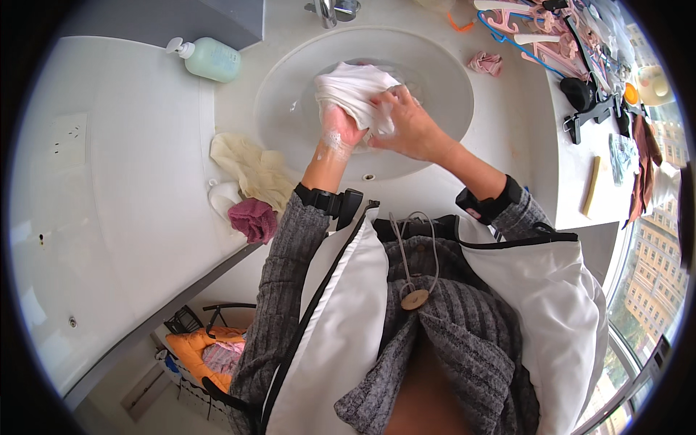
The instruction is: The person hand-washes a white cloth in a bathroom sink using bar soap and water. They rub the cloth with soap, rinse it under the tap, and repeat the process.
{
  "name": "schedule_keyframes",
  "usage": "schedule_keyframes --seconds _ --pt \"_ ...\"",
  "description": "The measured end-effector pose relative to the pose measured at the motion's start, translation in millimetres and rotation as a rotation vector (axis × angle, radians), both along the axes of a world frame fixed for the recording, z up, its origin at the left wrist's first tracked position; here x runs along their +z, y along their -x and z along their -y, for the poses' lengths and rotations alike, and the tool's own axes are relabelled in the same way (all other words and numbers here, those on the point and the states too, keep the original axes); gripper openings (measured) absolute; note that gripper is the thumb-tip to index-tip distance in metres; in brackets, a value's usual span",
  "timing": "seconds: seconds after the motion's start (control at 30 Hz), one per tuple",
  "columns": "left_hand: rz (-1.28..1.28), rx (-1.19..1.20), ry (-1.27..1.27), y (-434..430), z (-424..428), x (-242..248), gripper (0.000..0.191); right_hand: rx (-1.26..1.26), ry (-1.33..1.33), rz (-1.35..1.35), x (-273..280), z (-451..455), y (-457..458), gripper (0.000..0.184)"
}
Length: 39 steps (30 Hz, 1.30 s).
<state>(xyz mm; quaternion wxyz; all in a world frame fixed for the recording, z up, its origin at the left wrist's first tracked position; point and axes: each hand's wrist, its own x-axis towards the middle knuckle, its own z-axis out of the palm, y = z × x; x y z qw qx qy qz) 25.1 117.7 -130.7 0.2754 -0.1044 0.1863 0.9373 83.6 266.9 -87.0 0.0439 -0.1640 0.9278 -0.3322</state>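
Observation:
A wet white cloth (356, 89) is bunched over the oval washbasin (277, 114). My left hand (340, 128) is under and partly inside the cloth, its fingers covered by the fabric and suds on the wrist. At the cloth's right side, my right hand (408, 122) has curled fingers against the fabric, with foam near the fingertips; how firmly it grips is not plain. Water with suds lies in the basin behind the cloth. Above the basin's far rim stands a chrome faucet (326, 13).
A green pump bottle (212, 58) lies at the back left. Cream fabric (247, 166) and a maroon cloth (253, 220) rest left of the basin. A small pink cloth (485, 63) lies right of it, near piled hangers (535, 41). A basket (201, 394) with clothing is at lower left.

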Motion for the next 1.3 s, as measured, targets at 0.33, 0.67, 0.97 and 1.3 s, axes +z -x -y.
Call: schedule_keyframes --seconds 0.33,0.67,0.97,1.3 --pt "-0.368 -0.011 0.315 15.8 2.8 13.9 0.049 -0.081 0.482 -0.153 14.1 6.3 18.7 0.034" --pt "-1.234 0.090 1.415 8.2 -3.3 31.5 0.031 -0.039 0.152 0.062 7.4 -99.1 -31.5 0.022" --pt "-0.958 -0.216 0.565 11.4 -10.1 32.1 0.026 -1.284 -0.682 -0.046 7.4 -309.1 -164.2 0.060" --pt "-1.896 0.135 1.624 -5.0 -24.4 67.4 0.021 -1.267 -0.725 0.115 4.8 -343.4 -175.8 0.062"
